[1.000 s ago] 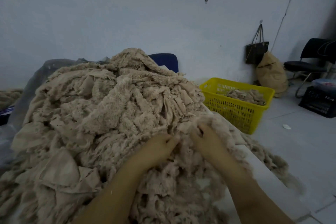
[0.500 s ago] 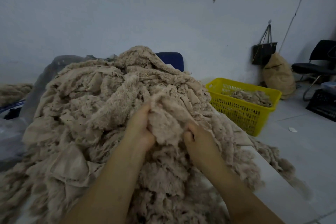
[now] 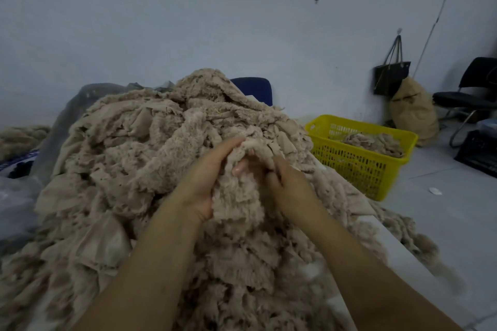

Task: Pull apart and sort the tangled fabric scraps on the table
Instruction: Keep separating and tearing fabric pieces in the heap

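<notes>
A big heap of tangled beige fabric scraps (image 3: pixel 129 158) covers the table (image 3: pixel 390 255). In front of the heap both my hands hold one fluffy beige scrap (image 3: pixel 236 196) lifted off the pile. My left hand (image 3: pixel 207 177) grips its left side, fingers curled over the top edge. My right hand (image 3: pixel 290 185) grips its right side, with the fingertips buried in the fabric. The scrap's lower end hangs down onto the heap.
A yellow plastic basket (image 3: pixel 357 166) holding a few beige scraps stands on the floor to the right. Behind it hang a dark bag (image 3: pixel 390 75) and a tan sack (image 3: pixel 414 113). A black chair (image 3: pixel 470 94) and a dark crate (image 3: pixel 478 153) are at far right.
My hands went from pressing low on the heap to lifting one fluffy scrap. They have closed in on it, gripping it near the heap's front.
</notes>
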Available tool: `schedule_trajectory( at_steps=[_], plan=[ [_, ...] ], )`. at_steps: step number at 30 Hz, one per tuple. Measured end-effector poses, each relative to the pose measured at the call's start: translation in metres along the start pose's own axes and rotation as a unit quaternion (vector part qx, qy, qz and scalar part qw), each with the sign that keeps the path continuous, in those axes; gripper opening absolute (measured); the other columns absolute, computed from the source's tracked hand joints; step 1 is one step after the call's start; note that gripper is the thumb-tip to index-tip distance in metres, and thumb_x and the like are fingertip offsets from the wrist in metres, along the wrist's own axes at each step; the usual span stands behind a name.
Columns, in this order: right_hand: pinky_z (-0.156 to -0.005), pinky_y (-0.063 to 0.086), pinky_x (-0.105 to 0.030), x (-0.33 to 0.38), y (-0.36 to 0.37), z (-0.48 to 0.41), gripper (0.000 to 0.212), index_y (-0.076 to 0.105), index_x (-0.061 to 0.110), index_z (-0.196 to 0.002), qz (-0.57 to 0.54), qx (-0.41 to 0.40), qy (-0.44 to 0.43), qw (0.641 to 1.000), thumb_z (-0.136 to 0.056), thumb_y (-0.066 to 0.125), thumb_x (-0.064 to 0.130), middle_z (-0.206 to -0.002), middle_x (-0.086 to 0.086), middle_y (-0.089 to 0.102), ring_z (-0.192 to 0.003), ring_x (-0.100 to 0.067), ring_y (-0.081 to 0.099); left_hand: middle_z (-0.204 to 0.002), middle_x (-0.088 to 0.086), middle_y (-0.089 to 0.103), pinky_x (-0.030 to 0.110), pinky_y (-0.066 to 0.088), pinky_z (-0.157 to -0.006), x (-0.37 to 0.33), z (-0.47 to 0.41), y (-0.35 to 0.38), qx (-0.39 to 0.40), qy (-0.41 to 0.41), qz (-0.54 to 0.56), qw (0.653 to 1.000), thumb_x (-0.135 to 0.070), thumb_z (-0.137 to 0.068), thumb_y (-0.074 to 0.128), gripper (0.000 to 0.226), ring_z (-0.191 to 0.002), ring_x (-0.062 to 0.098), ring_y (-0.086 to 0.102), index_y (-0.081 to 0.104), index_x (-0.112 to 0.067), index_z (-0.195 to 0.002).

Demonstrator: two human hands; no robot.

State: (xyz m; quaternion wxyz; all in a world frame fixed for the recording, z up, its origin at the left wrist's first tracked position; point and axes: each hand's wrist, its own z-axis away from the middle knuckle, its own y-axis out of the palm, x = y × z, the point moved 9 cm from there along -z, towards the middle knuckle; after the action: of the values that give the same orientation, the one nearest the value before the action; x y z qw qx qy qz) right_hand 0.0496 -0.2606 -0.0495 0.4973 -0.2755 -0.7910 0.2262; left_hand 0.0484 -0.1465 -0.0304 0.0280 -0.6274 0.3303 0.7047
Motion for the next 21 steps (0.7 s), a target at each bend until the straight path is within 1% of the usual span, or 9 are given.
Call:
schedule_trajectory(
  at_steps=[4,6,8,11,14,16,18,19,21],
  plan=[
    [-0.052,0.024,-0.033,-0.037,-0.009,0.002,0.011,0.036,0.03,-0.094,0.043,-0.023,0.073,0.996,-0.103,0.038,0.023,-0.064,-0.003,0.042,-0.054,-0.02,0.036,-0.052,-0.001,0.053,0.026,0.052,-0.061,-0.008,0.004,-0.028,-0.082,0.068,0.068,0.992,-0.037,-0.085,0.066,0.033,-0.05,0.013,0.056,0.062,-0.013,-0.063],
    [-0.052,0.023,-0.032,-0.054,-0.018,0.005,0.026,0.032,0.037,-0.081,0.04,-0.032,0.124,0.991,-0.104,0.036,0.024,-0.065,-0.002,0.04,-0.054,-0.018,0.035,-0.084,0.007,0.075,0.036,0.055,-0.079,-0.008,0.004,-0.038,-0.098,0.08,0.105,0.986,-0.039,-0.084,0.066,0.031,-0.08,0.02,0.073,0.078,-0.01,-0.082],
    [-0.051,0.023,-0.03,-0.056,-0.024,0.003,0.032,0.03,0.033,-0.073,-0.025,-0.039,0.138,0.989,-0.104,0.037,0.025,-0.065,0.002,0.036,-0.052,-0.012,0.031,-0.109,0.01,0.075,0.041,0.056,-0.087,-0.005,0.003,-0.039,-0.104,0.069,0.094,0.988,-0.041,-0.089,0.064,0.033,-0.101,0.024,0.073,0.081,-0.014,-0.097],
    [-0.049,0.03,-0.019,-0.025,-0.016,-0.006,0.026,0.037,0.039,-0.075,-0.101,-0.001,0.104,0.989,-0.101,0.041,0.038,-0.064,0.011,0.046,-0.048,-0.001,0.04,-0.122,0.012,0.071,0.043,0.052,-0.099,0.01,-0.003,-0.021,-0.083,0.026,0.075,0.993,-0.044,-0.092,0.058,0.043,-0.112,0.025,0.068,0.074,-0.013,-0.117],
    [-0.053,0.038,-0.008,0.007,-0.002,-0.008,0.021,0.053,0.056,-0.073,-0.172,0.025,0.075,0.982,-0.091,0.044,0.063,-0.067,0.029,0.056,-0.058,0.009,0.051,-0.123,0.014,0.07,0.04,0.057,-0.091,0.012,-0.009,-0.007,-0.086,0.03,0.099,0.991,-0.045,-0.093,0.055,0.047,-0.114,0.027,0.067,0.072,-0.01,-0.121],
    [-0.081,0.049,-0.01,0.01,0.018,0.002,0.021,0.056,0.071,-0.099,-0.272,0.06,0.089,0.956,-0.084,0.045,0.08,-0.102,0.049,0.056,-0.094,0.023,0.055,-0.119,0.016,0.071,0.042,0.056,-0.092,0.004,-0.012,-0.01,-0.117,0.053,0.142,0.982,-0.045,-0.094,0.056,0.046,-0.109,0.029,0.069,0.074,-0.007,-0.116],
    [-0.101,0.046,-0.021,0.01,0.039,0.012,0.07,0.046,0.06,-0.133,-0.313,0.091,0.09,0.941,-0.07,0.049,0.091,-0.131,0.043,0.049,-0.123,0.013,0.048,-0.118,0.016,0.071,0.044,0.053,-0.098,-0.002,-0.015,-0.017,-0.152,0.08,0.155,0.973,-0.043,-0.097,0.056,0.047,-0.108,0.029,0.07,0.069,-0.004,-0.121],
    [-0.097,0.045,-0.017,0.011,0.046,0.014,0.082,0.042,0.054,-0.137,-0.298,0.09,0.082,0.947,-0.066,0.051,0.093,-0.126,0.044,0.05,-0.121,0.013,0.049,-0.116,0.016,0.072,0.043,0.054,-0.098,-0.004,-0.016,-0.021,-0.172,0.095,0.152,0.969,-0.041,-0.098,0.056,0.046,-0.107,0.028,0.07,0.067,-0.004,-0.123],
    [-0.086,0.039,-0.004,0.02,0.046,0.015,0.08,0.04,0.047,-0.141,-0.257,0.064,0.058,0.963,-0.071,0.055,0.083,-0.109,0.049,0.047,-0.111,0.02,0.048,-0.109,0.012,0.075,0.039,0.059,-0.089,-0.004,-0.017,-0.029,-0.206,0.115,0.152,0.96,-0.036,-0.1,0.056,0.039,-0.101,0.025,0.073,0.067,-0.005,-0.121]
  ],
)
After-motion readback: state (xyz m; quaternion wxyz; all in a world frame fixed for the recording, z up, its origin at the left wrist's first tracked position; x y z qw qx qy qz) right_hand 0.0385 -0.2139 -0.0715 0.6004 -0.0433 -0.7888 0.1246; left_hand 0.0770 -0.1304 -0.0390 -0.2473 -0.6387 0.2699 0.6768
